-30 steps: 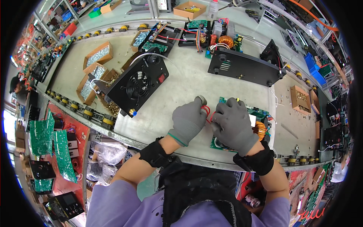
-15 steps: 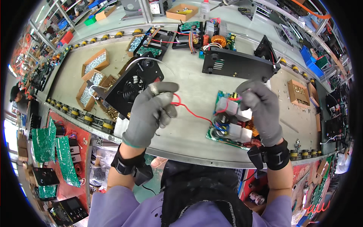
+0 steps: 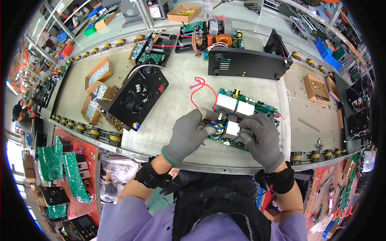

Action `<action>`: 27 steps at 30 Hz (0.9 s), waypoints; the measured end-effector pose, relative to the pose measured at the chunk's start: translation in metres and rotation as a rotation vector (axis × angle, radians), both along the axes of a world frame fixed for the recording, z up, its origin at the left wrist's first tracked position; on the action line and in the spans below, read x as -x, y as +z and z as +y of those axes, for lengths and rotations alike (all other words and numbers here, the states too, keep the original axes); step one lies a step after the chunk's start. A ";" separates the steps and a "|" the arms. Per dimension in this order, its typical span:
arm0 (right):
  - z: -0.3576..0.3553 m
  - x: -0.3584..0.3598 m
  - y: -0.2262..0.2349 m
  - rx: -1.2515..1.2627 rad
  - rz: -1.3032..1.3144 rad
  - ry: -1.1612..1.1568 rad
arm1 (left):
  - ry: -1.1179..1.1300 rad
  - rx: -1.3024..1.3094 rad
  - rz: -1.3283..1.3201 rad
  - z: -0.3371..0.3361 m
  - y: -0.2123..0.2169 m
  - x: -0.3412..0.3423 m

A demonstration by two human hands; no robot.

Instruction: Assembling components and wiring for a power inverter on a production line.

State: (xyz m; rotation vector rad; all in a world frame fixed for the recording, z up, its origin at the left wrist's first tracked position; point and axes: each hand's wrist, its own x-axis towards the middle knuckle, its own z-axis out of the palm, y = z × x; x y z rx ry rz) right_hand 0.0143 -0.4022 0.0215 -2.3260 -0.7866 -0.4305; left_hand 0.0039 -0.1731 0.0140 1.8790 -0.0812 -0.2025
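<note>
A green circuit board (image 3: 261, 107) lies on the bench in front of me, bearing white-topped blocks and dark round parts. My left hand (image 3: 189, 136), in a grey glove, is closed at the board's left end, thumb and forefinger beside a coil with blue wire (image 3: 218, 127). My right hand (image 3: 262, 140), gloved alike, curls over the near right side, fingertips by a white block. Both hands grip the board; the exact contact is partly hidden by the fingers. From its left end a red wire (image 3: 193, 96) loops away over the bench.
Left of the board stands a tilted black panel with a fan (image 3: 138, 96). A long black casing (image 3: 247, 63) lies behind, with wired circuit modules (image 3: 193, 36) farther back. Cardboard trays of screws (image 3: 98, 74) sit left, another tray (image 3: 317, 89) right. Roller tracks (image 3: 86, 127) edge the bench.
Both hands have come down and inward onto the board, which is turned to lie more crosswise. My left hand has let go of the red wire, now loose on the bench.
</note>
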 end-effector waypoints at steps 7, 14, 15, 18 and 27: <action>-0.007 0.000 -0.015 0.110 -0.075 -0.005 | -0.068 0.118 0.066 0.010 -0.015 -0.013; -0.015 -0.004 -0.016 0.336 -0.141 0.023 | 0.073 0.346 -0.185 0.065 0.096 0.015; -0.016 -0.004 -0.015 0.339 -0.148 0.020 | -0.073 0.549 -0.343 0.073 0.118 0.012; -0.016 -0.005 -0.016 0.272 -0.140 0.022 | -0.105 0.758 -0.640 0.102 0.158 0.020; -0.030 0.026 0.005 -0.999 0.634 -0.018 | 0.181 0.344 0.163 0.016 -0.001 0.019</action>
